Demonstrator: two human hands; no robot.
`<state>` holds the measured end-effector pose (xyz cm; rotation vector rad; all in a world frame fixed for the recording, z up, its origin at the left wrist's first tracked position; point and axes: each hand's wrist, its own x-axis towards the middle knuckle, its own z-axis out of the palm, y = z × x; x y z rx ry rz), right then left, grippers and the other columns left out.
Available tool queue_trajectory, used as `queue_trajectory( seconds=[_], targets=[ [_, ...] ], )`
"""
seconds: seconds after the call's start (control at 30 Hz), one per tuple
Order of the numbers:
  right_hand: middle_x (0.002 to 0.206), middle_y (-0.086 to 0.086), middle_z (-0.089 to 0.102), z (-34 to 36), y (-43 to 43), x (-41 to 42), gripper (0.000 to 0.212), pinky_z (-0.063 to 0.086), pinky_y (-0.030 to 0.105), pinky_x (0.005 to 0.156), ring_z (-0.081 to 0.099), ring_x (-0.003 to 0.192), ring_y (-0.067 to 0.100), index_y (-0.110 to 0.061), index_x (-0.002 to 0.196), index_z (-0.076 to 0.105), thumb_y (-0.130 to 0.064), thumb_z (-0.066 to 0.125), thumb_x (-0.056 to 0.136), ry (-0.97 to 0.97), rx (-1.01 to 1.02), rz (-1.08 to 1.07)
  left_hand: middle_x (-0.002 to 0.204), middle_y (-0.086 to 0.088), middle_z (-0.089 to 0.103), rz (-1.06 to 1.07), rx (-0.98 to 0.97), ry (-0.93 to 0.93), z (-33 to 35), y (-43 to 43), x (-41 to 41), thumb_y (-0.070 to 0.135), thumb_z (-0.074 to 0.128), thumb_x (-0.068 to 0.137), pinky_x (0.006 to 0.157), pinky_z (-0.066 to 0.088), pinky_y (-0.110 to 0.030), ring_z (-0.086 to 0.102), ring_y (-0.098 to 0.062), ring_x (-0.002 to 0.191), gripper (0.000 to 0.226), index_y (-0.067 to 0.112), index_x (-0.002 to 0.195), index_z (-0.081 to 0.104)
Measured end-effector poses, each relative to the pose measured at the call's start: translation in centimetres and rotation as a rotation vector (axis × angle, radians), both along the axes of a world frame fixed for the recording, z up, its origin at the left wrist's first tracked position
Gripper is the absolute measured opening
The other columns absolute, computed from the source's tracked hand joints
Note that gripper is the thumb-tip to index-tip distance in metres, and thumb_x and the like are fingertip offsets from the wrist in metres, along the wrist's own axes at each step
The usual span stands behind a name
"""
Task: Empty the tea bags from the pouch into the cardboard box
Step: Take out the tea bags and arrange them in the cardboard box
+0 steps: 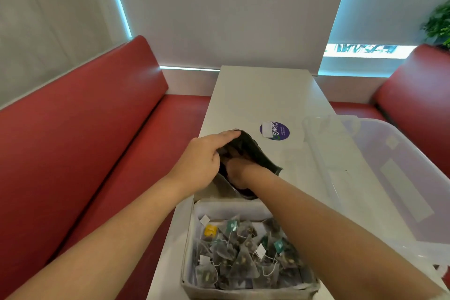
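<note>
Our left hand (202,161) grips the pouch (255,151) by its rim, holding it open just behind the box (188,246) at the near edge of the table (255,95). Our right hand (237,174) is inside, its grasp hidden. We should scoop deep, then lift clear onto the tea bags (243,256) already boxed.

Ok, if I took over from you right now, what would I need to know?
Left hand grips the pouch by its rim, holding the mouth open.
Right hand is inside the pouch, fingers hidden, so I can't tell if it holds anything.
The pouch is just beyond the cardboard box.
Done: many tea bags lie in the box.
Left: take out whatever remains in the pouch and put it in the box.
</note>
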<state>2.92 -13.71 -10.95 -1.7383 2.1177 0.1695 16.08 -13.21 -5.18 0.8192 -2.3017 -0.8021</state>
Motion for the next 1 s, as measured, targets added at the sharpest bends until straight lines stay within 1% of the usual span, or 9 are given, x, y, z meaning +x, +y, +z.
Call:
queue_trajectory(
  seconds=[0.1, 0.2, 0.3, 0.47, 0.53, 0.63, 0.73, 0.83, 1.0],
  targets=[
    [0.136, 0.011, 0.046, -0.9, -0.7, -0.9, 0.039, 0.035, 0.036, 0.103, 0.045, 0.118, 0.029, -0.012, 0.138, 0.04, -0.026, 0.032, 0.102, 0.023, 0.034, 0.044, 0.14, 0.01, 0.049, -0.003, 0.01, 0.007, 0.4, -0.7, 0.0, -0.018, 0.032, 0.082, 0.107, 0.023, -0.004, 0.036, 0.008, 0.129, 0.071, 0.026, 0.134, 0.052],
    [0.128, 0.009, 0.052, -1.5, -0.5, -1.2, 0.037, 0.036, 0.031, 0.092, 0.048, 0.105, 0.024, -0.016, 0.131, 0.047, -0.031, 0.03, 0.101, 0.034, -0.075, 0.054, 0.144, 0.012, 0.045, -0.073, -0.03, -0.091, 0.7, -2.0, 0.1, -0.019, 0.032, 0.079, 0.114, 0.02, -0.015, 0.032, 0.002, 0.136, 0.073, 0.027, 0.13, 0.057],
    [0.133, 0.007, 0.049, -0.8, -0.1, -0.9, 0.038, 0.034, 0.028, 0.094, 0.047, 0.116, 0.024, -0.017, 0.132, 0.046, -0.035, 0.032, 0.101, -0.035, -0.116, -0.041, 0.149, 0.012, 0.038, -0.113, -0.088, -0.211, 1.1, -3.3, 0.3, -0.018, 0.032, 0.079, 0.116, 0.013, -0.016, 0.026, -0.003, 0.141, 0.072, 0.026, 0.131, 0.056],
    [0.132, 0.012, 0.05, 2.3, 1.5, 0.0, 0.037, 0.039, 0.039, 0.104, 0.048, 0.12, 0.029, -0.013, 0.129, 0.048, -0.024, 0.052, 0.093, 0.052, 0.045, -0.013, 0.143, 0.024, 0.035, -0.172, 0.157, -0.169, 1.3, -3.3, -0.2, -0.018, 0.03, 0.081, 0.109, 0.017, -0.004, 0.026, 0.005, 0.138, 0.077, 0.032, 0.137, 0.046],
    [0.129, 0.012, 0.052, 3.0, 3.8, -0.2, 0.034, 0.044, 0.042, 0.1, 0.052, 0.114, 0.031, -0.011, 0.124, 0.054, -0.011, 0.056, 0.09, 0.038, -0.185, 0.096, 0.142, 0.025, 0.036, -0.188, 0.253, -0.148, 1.4, -3.3, -0.3, -0.018, 0.03, 0.081, 0.104, 0.019, 0.0, 0.026, 0.006, 0.137, 0.078, 0.034, 0.137, 0.045],
    [0.116, 0.005, 0.057, 3.2, 8.2, -1.3, 0.034, 0.053, 0.04, 0.084, 0.059, 0.099, 0.027, -0.014, 0.117, 0.064, -0.005, 0.063, 0.085, -0.003, -0.621, 0.211, 0.143, 0.025, 0.036, -0.205, 0.319, -0.135, 1.5, -3.2, -0.3, -0.018, 0.03, 0.081, 0.106, 0.022, -0.006, 0.027, 0.007, 0.136, 0.079, 0.035, 0.138, 0.044],
    [0.105, 0.0, 0.062, 3.7, 12.0, -1.8, 0.027, 0.056, 0.028, 0.072, 0.063, 0.086, 0.016, -0.017, 0.105, 0.07, -0.004, 0.068, 0.082, -0.2, -0.828, 0.193, 0.143, 0.026, 0.034, -0.201, 0.32, -0.131, 1.6, -2.8, -0.6, -0.018, 0.03, 0.081, 0.109, 0.021, -0.011, 0.025, 0.007, 0.136, 0.079, 0.033, 0.139, 0.042],
    [0.109, -0.006, 0.062, 4.0, 15.3, -1.9, 0.025, 0.049, 0.013, 0.082, 0.059, 0.093, 0.004, -0.02, 0.106, 0.07, -0.007, 0.065, 0.086, -0.354, -0.835, 0.226, 0.145, 0.022, 0.035, -0.173, 0.327, -0.114, 1.5, -2.6, -1.0, -0.019, 0.029, 0.08, 0.114, 0.022, -0.019, 0.026, 0.003, 0.137, 0.079, 0.031, 0.14, 0.043],
    [0.12, -0.006, 0.061, 0.4, 18.0, -2.4, 0.037, 0.05, 0.016, 0.085, 0.061, 0.099, 0.007, -0.026, 0.116, 0.064, -0.009, 0.068, 0.083, -0.305, -0.681, 0.264, 0.145, 0.02, 0.039, -0.156, 0.354, -0.079, 0.8, -2.7, -1.5, -0.02, 0.029, 0.079, 0.115, 0.029, -0.03, 0.031, -0.002, 0.137, 0.08, 0.032, 0.137, 0.047]
  ],
)
